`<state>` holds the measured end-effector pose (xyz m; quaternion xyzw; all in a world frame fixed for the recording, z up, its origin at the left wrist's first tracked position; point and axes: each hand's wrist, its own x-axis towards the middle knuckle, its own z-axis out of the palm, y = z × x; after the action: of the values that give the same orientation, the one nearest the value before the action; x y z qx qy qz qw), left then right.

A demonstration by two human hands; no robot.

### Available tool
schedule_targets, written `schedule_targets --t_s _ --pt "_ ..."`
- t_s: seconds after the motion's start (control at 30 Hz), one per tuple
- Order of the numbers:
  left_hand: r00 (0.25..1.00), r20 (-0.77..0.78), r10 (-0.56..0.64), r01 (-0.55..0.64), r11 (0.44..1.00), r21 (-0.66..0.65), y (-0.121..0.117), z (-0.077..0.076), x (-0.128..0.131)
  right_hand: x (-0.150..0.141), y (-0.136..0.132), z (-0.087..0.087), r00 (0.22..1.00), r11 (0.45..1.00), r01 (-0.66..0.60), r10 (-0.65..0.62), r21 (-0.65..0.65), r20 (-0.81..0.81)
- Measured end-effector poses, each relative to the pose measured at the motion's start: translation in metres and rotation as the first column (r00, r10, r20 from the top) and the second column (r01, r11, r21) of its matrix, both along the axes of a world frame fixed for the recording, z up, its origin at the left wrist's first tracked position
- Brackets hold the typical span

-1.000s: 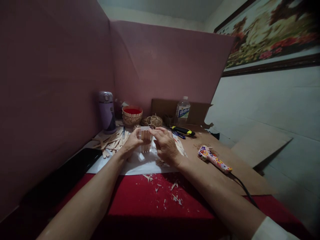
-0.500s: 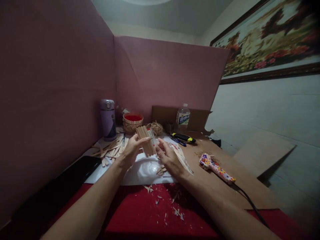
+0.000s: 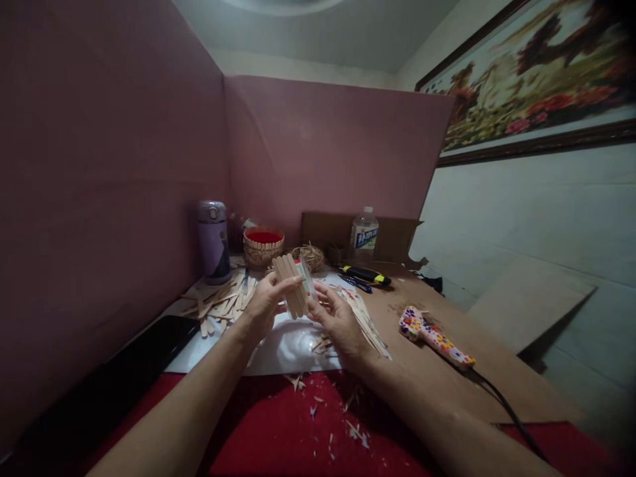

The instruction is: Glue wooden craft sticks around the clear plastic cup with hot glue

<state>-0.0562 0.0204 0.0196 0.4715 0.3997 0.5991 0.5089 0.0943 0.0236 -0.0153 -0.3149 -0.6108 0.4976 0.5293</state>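
Note:
A small panel of glued wooden craft sticks [image 3: 292,283] is lifted above the white sheet [image 3: 293,344], tilted to the left. My left hand [image 3: 265,306] grips its left edge with thumb and fingers closed on it. My right hand [image 3: 334,319] pinches the lower right edge of the same panel. A red and green mark shows on the panel's right side. Loose craft sticks [image 3: 218,301] lie in a heap just left of my left hand. More sticks [image 3: 368,321] lie fanned out under and to the right of my right hand.
A flowered glue gun [image 3: 434,336] with a black cord lies on brown cardboard at the right. At the back stand a purple flask [image 3: 213,240], a woven bowl with red inside [image 3: 262,245], a twine ball [image 3: 309,255], a water bottle [image 3: 364,235] and a yellow-black cutter [image 3: 366,275]. A black phone [image 3: 144,351] lies left.
Both hands have lifted the stick panel off the white sheet and tilted it leftward. Since half a second ago the hands have hardly moved. The camera has tipped up a little.

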Motion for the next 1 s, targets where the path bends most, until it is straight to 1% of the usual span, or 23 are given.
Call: schedule_targets --t_s 0.23,0.43,0.73,0.83,0.93,1.0 --pt "0.998 -0.001 0.057 -0.057 0.998 -0.016 -0.0007 -0.0003 0.0023 -0.0041 0.0036 -0.0083 0.999 0.999 0.021 -0.02 0.026 -0.034" --pt "0.999 -0.007 0.05 -0.05 0.999 0.009 -0.0002 -0.0024 0.0026 -0.0044 -0.0023 -0.0038 1.0 0.997 0.016 -0.015 0.075 -0.021" --pt "0.999 -0.007 0.038 -0.038 0.999 0.013 -0.001 -0.0012 0.0043 -0.0052 -0.0043 -0.0027 1.0 0.995 0.024 -0.025 0.097 0.008" --pt "1.0 0.012 0.0 0.0 0.999 0.034 -0.0012 -0.0012 0.0049 -0.0054 -0.0033 -0.0035 1.0 0.997 0.029 -0.029 0.078 0.001" --pt "0.995 0.076 -0.06 0.055 0.996 0.071 -0.0031 0.0002 0.0057 -0.0054 -0.0019 -0.0047 0.999 0.997 0.039 -0.038 0.061 -0.018" --pt "0.991 0.114 -0.074 0.064 0.994 0.092 -0.0048 0.0018 0.006 -0.0056 -0.0017 -0.0054 0.998 0.996 0.057 -0.055 0.075 -0.027"
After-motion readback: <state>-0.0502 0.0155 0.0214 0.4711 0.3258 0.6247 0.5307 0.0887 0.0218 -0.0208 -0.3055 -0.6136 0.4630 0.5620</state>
